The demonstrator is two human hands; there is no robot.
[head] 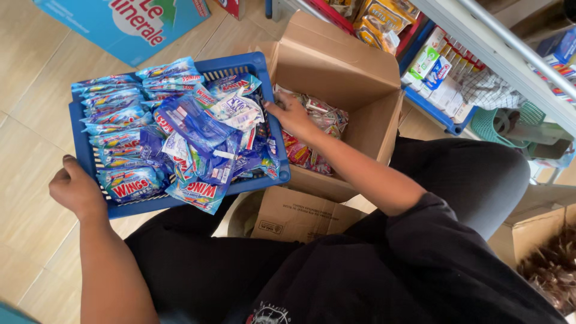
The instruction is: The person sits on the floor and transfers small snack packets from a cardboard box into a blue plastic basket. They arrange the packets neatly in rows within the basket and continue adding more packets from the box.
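A blue plastic basket rests across my lap, heaped with several blue and white sachets. My left hand grips the basket's left front corner. My right hand holds the basket's right rim, next to an open cardboard box that holds red and pink packets. Neat rows of sachets lie along the basket's left side, and a loose pile fills the middle.
A second, smaller cardboard box sits below the basket by my knee. Shelves with small boxed goods stand at the upper right. A blue carton lies on the tiled floor at top left. Another box is at right.
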